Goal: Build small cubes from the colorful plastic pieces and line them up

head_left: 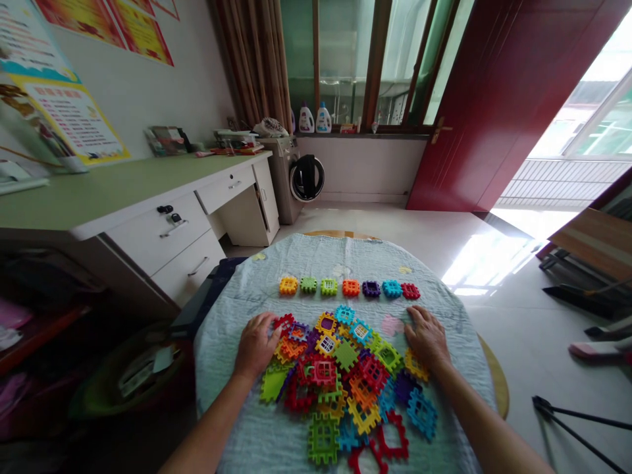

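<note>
Directly against left hand (pixel 255 343), block pile (pixel 340 375).

My left hand (pixel 255 345) and right hand (pixel 427 339) are bare, 2 broad backs with the knuckles showing. My left forearm (pixel 212 428) and right forearm (pixel 478 421) are bare too, uncovered all the way to the bottom edge of view.

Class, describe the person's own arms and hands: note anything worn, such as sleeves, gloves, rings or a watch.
The left hand and right hand are ungloved, with no rings or watch showing. The left forearm and right forearm are uncovered; no sleeve is in view.
</note>
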A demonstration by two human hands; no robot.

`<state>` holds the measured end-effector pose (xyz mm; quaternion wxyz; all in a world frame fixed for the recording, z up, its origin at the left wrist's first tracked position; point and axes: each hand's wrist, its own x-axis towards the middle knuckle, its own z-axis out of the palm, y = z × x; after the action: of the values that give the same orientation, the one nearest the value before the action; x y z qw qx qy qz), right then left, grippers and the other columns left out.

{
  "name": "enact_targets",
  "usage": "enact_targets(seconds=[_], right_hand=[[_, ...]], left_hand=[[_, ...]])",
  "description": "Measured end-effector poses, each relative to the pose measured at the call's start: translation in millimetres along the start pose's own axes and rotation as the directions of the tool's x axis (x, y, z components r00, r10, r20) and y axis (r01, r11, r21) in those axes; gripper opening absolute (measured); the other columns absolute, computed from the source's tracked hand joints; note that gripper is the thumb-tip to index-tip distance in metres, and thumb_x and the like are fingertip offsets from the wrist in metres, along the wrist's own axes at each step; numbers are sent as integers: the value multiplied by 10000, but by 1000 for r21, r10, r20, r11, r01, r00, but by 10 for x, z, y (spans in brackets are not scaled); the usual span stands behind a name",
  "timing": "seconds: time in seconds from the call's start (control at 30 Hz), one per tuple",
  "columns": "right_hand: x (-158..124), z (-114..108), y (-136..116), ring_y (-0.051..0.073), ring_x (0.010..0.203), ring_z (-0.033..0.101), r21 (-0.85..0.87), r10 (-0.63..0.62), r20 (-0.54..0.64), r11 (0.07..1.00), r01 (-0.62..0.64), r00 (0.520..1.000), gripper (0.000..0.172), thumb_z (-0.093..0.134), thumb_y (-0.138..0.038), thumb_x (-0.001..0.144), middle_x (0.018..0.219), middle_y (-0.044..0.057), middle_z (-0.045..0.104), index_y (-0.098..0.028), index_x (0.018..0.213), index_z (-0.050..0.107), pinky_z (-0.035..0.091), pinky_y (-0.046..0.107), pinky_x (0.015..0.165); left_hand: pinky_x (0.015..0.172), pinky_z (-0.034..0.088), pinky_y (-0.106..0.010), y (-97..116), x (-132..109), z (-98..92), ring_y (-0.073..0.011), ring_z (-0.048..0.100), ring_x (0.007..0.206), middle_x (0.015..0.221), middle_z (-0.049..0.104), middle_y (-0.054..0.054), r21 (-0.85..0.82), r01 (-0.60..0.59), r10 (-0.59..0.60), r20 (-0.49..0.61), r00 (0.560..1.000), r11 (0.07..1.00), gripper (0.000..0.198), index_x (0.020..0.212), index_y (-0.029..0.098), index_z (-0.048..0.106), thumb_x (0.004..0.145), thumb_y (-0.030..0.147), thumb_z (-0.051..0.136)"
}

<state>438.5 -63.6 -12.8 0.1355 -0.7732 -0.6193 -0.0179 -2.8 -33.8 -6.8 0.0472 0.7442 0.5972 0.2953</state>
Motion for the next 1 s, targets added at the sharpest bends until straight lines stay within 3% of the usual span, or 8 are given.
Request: enact_targets(seconds=[0.17,0.23,0.5,1.0], right_hand=[[2,-1,-4,248,1280,469,-19,0,-2,1000,0,1000,445,445,-297,871,1390,79,535,-196,1287,569,316,382,1087],[1,-1,-4,250,1268,480,-31,0,-2,1000,0,1000,447,438,-298,873,1389,79,536,-196,1289,567,321,388,1080],[2,2,12,266,1251,489,-70,-28,-9,997,27,1000,450,416,-331,893,1380,82,543,-180,1295,553,336,408,1069],[7,18,31,261,1240,497,-54,-38,-28,998,37,999,435,414,-342,892,1361,89,554,-185,1270,561,339,403,1060]], left_hand=[[887,472,-404,55,-6,-53,-239,576,919,896,632,-65,-17,-6,6,-17,1000,1000,39,802,207,552,813,233,526],[844,471,-385,73,-9,-73,-227,566,864,832,609,-51,-18,-4,4,-6,1000,1000,56,755,213,516,810,205,507],[848,466,-365,48,-15,-50,-218,584,887,874,648,-56,-109,80,-82,-10,997,991,129,870,195,572,796,154,474],[835,451,-353,77,-5,-84,-213,572,860,827,622,-37,-97,33,-33,9,999,995,89,791,206,580,837,244,513]])
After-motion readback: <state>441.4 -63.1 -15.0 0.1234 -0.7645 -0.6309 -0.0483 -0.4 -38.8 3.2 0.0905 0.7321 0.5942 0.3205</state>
